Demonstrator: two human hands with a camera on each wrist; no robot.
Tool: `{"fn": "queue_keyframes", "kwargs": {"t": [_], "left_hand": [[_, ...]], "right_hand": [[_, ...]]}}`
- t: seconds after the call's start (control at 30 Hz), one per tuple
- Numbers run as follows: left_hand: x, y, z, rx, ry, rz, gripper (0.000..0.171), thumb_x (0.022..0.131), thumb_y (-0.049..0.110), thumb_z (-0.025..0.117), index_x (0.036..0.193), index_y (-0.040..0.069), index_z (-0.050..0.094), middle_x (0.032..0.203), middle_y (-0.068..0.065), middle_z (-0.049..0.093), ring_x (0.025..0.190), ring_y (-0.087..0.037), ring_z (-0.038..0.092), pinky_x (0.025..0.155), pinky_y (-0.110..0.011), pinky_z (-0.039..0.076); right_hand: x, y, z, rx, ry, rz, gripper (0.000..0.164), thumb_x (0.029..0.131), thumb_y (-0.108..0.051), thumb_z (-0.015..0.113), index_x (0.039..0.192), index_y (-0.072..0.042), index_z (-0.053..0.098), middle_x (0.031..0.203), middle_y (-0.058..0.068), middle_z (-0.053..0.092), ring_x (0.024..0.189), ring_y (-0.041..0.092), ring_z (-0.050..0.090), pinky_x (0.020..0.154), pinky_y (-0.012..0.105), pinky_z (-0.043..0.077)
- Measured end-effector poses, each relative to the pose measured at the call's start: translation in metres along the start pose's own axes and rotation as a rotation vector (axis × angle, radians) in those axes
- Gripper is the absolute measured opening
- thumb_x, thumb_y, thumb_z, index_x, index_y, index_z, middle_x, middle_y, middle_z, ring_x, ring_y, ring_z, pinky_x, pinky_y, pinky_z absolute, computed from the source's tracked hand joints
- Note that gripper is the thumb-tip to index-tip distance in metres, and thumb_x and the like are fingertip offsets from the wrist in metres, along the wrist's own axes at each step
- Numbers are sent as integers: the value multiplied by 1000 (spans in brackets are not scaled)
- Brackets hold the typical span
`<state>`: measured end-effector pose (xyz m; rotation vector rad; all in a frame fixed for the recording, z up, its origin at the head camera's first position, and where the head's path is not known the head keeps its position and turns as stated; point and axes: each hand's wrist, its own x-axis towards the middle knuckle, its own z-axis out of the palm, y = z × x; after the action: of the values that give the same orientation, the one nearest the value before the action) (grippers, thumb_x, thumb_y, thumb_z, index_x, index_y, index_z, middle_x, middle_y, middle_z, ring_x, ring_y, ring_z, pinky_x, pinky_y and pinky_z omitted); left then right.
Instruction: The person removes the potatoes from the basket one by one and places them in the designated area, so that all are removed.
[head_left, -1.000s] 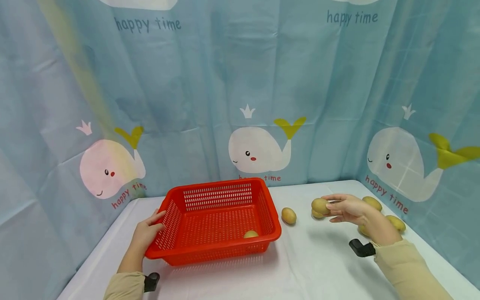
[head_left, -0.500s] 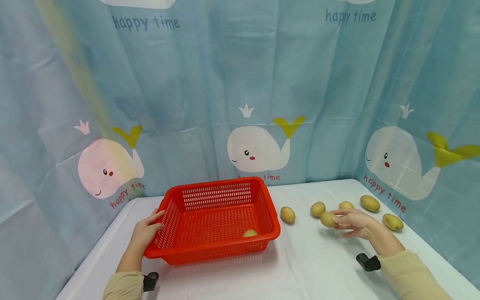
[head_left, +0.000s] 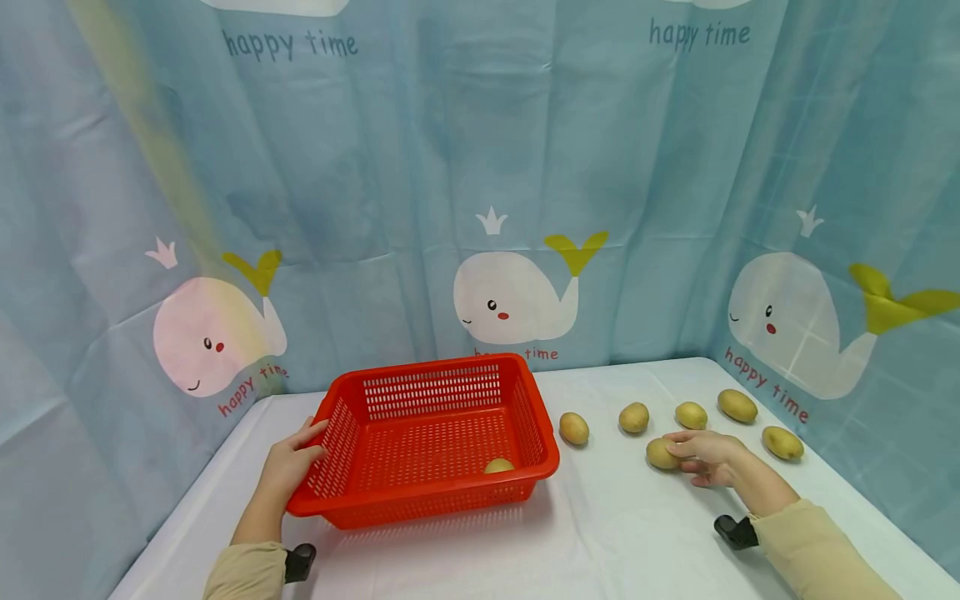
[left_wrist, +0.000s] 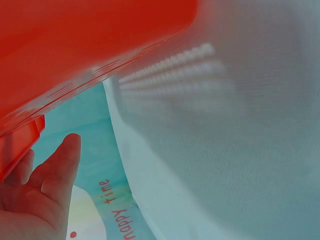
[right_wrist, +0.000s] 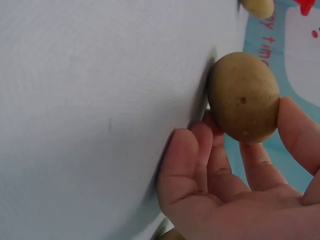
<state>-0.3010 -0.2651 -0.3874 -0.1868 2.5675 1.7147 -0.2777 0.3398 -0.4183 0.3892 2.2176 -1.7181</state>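
Observation:
A red plastic basket (head_left: pixel 435 490) with slotted walls is in the middle left of the head view. My left hand (head_left: pixel 287 467) holds its left rim; the left wrist view shows the thumb and a finger beside the rim (left_wrist: pixel 25 142), the rest being hidden. Inside the basket, near its front right corner, lies one potato (head_left: pixel 498 466), partly covered by the front wall. On the right, my right hand (head_left: pixel 712 457) pinches another potato (right_wrist: pixel 243 97) between thumb and fingertips, low at the white tabletop.
Several loose potatoes lie on the white table (head_left: pixel 600 525): one potato (head_left: pixel 573 428) beside the basket, another potato (head_left: pixel 633 418) farther right, and more towards the right edge, including a potato (head_left: pixel 782 443) behind my right wrist. A blue whale-print curtain (head_left: pixel 405 183) encloses the back and sides.
My right hand has come down and slightly nearer with its potato, away from the potatoes behind it, which now show separately. Left hand and basket stay put.

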Motion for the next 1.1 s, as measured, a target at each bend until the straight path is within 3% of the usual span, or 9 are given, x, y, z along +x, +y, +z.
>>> {"fn": "queue_keyframes", "kwargs": {"t": [0.13, 0.33, 0.57, 0.73, 0.9, 1.1], "left_hand": [[0, 1, -2, 16, 1, 4, 56, 96, 7, 45, 150, 4, 28, 159, -14, 9, 143, -44, 16, 84, -28, 54], [-1, 2, -3, 6, -4, -4, 56, 97, 7, 44, 150, 4, 26, 160, -13, 7, 143, -45, 15, 86, -31, 54], [0, 1, -3, 16, -3, 6, 56, 96, 7, 45, 150, 4, 28, 159, -14, 8, 143, -45, 15, 89, -33, 53], [1, 0, -2, 14, -2, 13, 57, 95, 7, 45, 149, 4, 29, 159, -14, 9, 143, -44, 14, 87, -28, 53], [2, 0, -1, 6, -7, 6, 57, 95, 7, 45, 150, 4, 28, 159, -14, 8, 143, -45, 16, 88, -33, 53], [2, 0, 0, 2, -9, 6, 57, 96, 7, 45, 150, 4, 28, 160, -14, 8, 143, -45, 16, 91, -36, 52]], "right_hand": [[4, 2, 1, -9, 8, 1, 31, 96, -18, 58, 121, 1, 58, 87, -1, 57, 81, 18, 51, 71, 33, 42], [8, 2, 2, 6, 24, 29, 16, 96, -21, 57, 105, -9, 64, 85, 1, 54, 81, 19, 50, 72, 34, 41], [3, 4, 3, -30, 97, 59, 22, 92, -26, 60, 84, -7, 50, 69, 1, 48, 67, 13, 49, 65, 27, 47], [0, 4, 4, -33, 113, 68, 30, 91, -26, 63, 92, -2, 46, 72, 4, 47, 67, 14, 48, 65, 27, 48], [-1, 2, 3, -17, 151, 116, 44, 89, -28, 66, 103, 5, 41, 78, 9, 47, 70, 17, 49, 66, 27, 50], [-1, 2, 2, -41, 174, 133, 45, 87, -30, 68, 98, 5, 42, 72, 7, 48, 65, 16, 48, 63, 26, 49]]}}
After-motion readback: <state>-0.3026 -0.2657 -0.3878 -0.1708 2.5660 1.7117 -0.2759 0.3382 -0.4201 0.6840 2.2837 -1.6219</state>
